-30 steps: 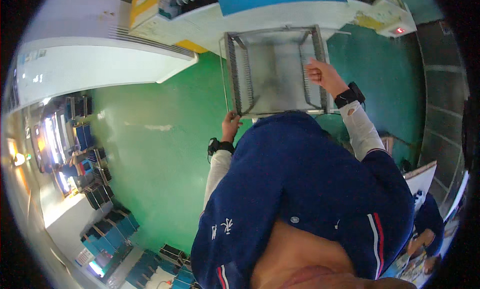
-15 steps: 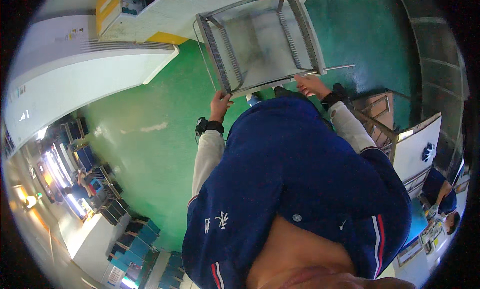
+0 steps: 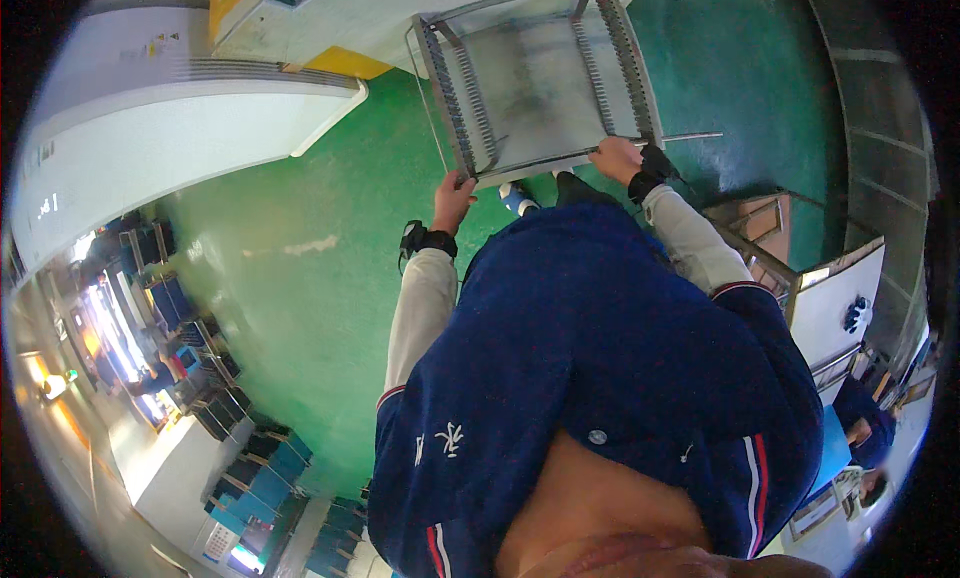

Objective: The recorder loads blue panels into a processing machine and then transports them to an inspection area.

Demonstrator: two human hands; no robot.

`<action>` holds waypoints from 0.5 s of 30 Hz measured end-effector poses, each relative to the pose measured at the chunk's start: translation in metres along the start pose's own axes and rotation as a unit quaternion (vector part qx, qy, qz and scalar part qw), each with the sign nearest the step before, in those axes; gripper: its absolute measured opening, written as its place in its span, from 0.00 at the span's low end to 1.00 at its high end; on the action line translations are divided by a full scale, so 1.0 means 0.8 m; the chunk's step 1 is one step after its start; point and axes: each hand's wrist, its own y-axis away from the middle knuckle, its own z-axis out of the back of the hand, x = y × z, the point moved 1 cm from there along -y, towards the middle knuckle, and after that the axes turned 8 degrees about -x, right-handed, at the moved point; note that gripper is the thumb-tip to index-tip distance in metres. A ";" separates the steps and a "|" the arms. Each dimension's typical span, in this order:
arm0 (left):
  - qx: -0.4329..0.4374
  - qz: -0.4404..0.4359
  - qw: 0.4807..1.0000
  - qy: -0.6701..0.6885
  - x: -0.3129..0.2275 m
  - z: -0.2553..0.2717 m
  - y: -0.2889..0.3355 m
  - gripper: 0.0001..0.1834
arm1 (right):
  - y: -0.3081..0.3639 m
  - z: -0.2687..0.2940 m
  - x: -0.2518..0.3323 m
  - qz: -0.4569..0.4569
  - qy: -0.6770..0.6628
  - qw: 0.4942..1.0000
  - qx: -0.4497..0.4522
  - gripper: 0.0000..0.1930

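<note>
In front of me stands a grey metal rack trolley, its two sides lined with toothed slotted rails. My left hand is closed on the near left corner of its frame. Further right, my right hand has its fingers curled round the near edge bar, close to the right corner. Both wrists carry black bands. No boards or trays show in the trolley from above.
A long white machine runs along the left. Green floor spreads beneath. On the right are a cardboard box and a white-topped cart. Blue bins stand lower left. A person works at far right.
The trolley sits slightly further right in view. My right hand, looser before, now wraps round the near bar. My left hand stays at its corner.
</note>
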 end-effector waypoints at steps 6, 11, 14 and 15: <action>-0.056 -0.094 0.985 -0.132 -0.011 0.005 -0.002 0.26 | -0.010 0.005 0.013 0.024 0.035 0.999 0.017 0.16; -0.148 -0.150 0.974 -0.086 -0.063 0.010 -0.021 0.37 | -0.015 0.016 0.015 0.084 0.088 0.989 0.079 0.14; -0.138 -0.141 0.979 -0.051 -0.069 0.005 -0.049 0.44 | -0.030 -0.001 -0.003 0.082 0.094 0.987 0.098 0.11; -0.138 -0.164 0.976 -0.037 -0.067 0.001 -0.057 0.47 | -0.036 -0.013 -0.016 0.093 0.097 0.986 0.097 0.10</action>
